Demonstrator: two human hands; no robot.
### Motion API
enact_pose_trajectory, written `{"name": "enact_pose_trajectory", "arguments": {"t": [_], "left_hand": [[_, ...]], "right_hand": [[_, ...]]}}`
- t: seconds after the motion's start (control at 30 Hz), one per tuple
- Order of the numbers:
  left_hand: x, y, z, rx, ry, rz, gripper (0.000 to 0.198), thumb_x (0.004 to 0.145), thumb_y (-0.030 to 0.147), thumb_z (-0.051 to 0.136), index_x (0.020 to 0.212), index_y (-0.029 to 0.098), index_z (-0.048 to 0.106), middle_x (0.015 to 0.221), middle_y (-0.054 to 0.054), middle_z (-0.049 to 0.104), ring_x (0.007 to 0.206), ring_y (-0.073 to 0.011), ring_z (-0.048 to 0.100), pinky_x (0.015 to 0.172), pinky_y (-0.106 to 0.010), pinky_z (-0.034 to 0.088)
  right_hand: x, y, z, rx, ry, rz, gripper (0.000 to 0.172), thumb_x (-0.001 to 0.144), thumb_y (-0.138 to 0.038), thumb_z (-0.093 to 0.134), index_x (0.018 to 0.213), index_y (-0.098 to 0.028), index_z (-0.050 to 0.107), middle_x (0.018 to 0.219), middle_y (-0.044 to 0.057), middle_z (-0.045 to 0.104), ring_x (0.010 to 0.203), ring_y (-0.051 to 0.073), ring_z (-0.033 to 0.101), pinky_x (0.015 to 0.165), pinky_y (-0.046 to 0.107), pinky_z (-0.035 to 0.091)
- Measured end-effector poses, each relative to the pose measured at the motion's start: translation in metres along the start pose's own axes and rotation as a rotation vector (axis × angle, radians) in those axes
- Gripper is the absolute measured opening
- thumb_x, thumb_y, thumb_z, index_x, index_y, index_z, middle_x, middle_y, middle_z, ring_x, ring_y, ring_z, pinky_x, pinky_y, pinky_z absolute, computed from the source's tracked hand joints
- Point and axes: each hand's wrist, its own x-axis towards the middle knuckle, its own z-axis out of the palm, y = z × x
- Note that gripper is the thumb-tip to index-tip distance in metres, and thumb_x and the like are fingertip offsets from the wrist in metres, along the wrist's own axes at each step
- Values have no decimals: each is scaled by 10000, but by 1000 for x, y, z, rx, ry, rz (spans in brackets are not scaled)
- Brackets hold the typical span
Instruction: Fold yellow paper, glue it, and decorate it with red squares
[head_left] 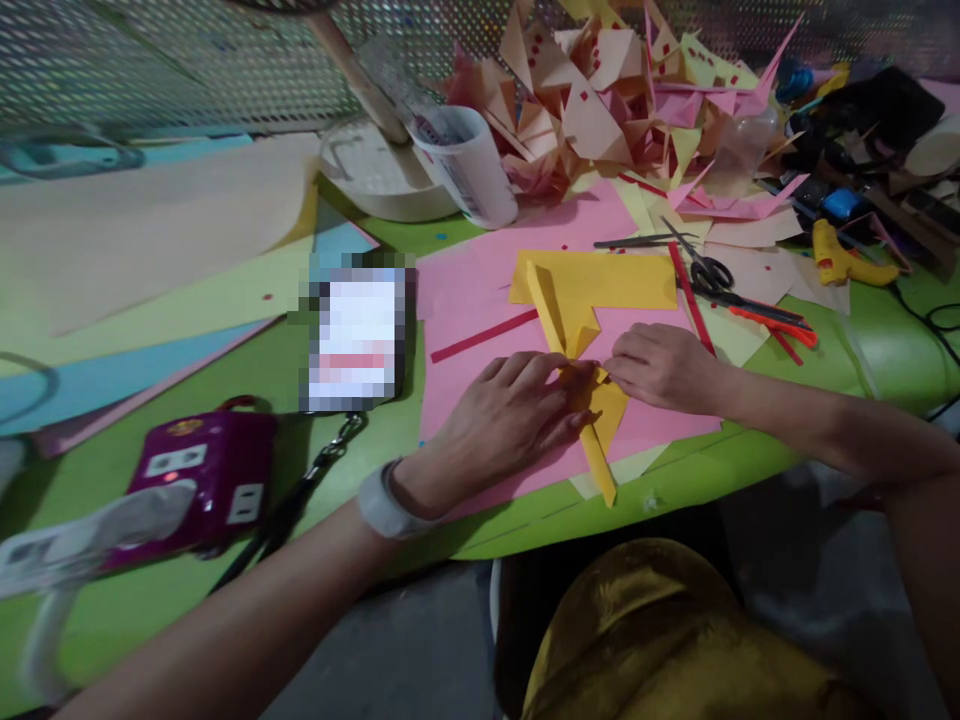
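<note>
A folded yellow paper (598, 455) with long narrow points lies over pink sheets (480, 410) on the green table. My left hand (517, 405) presses on its middle, thumb and fingers closed about the paper. From the right, my right hand (660, 368) pinches the same paper near its centre, fingertips together. Just behind it rests a flat yellow paper piece (637, 280). Red strips (484, 336) lie to either side. Scissors (709, 270) and an orange-handled cutter (776, 322) are beyond my right hand. My fingers hide the middle folds.
A phone (360, 335) and a purple power socket box (206, 470) sit at left, near large coloured sheets (150, 230). At the back stand a white cup (472, 165) and a heap of folded paper shapes (577, 100). A yellow glue gun (847, 255) lies right.
</note>
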Motion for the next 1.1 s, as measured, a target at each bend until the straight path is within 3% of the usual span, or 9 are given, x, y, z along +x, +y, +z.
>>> {"name": "enact_pose_trajectory", "arguments": {"t": [0.3, 0.53, 0.63, 0.73, 1.1], "left_hand": [[3, 2, -1, 91, 5, 17, 386, 1028, 391, 460, 1242, 120, 633, 1117, -175, 669, 977, -296, 651, 770, -412, 545], [5, 4, -1, 52, -23, -26, 374, 1013, 377, 491, 1270, 143, 627, 1118, -182, 673, 991, -314, 658, 778, -430, 541], [5, 5, -1, 48, -20, -43, 362, 1003, 373, 515, 1258, 148, 639, 1128, -184, 672, 997, -317, 660, 786, -435, 543], [4, 4, 0, 74, 6, -17, 369, 1006, 388, 512, 1233, 134, 654, 1129, -188, 673, 1003, -317, 657, 792, -436, 548], [3, 5, 2, 76, 31, -34, 342, 998, 372, 518, 1221, 157, 664, 1122, -175, 676, 996, -307, 661, 790, -441, 560]], "right_hand": [[4, -4, -2, 8, -130, 58, 203, 973, -143, 472, 898, -119, 659, 812, 79, 604, 767, 196, 475, 645, 316, 304], [-1, -5, -7, 67, -23, 113, 218, 907, -191, 514, 990, -97, 693, 895, 111, 648, 821, 218, 509, 701, 342, 345], [0, -12, -9, 57, -5, 93, 349, 951, -319, 505, 1084, -54, 690, 935, 136, 664, 848, 240, 512, 730, 373, 350], [1, -17, -9, 19, -36, 60, 456, 1000, -418, 460, 1043, -34, 702, 923, 152, 674, 847, 251, 509, 732, 393, 336], [-1, -19, -10, -17, -134, 10, 417, 1032, -365, 448, 1023, -39, 708, 989, 167, 685, 938, 272, 516, 762, 416, 323]]}}
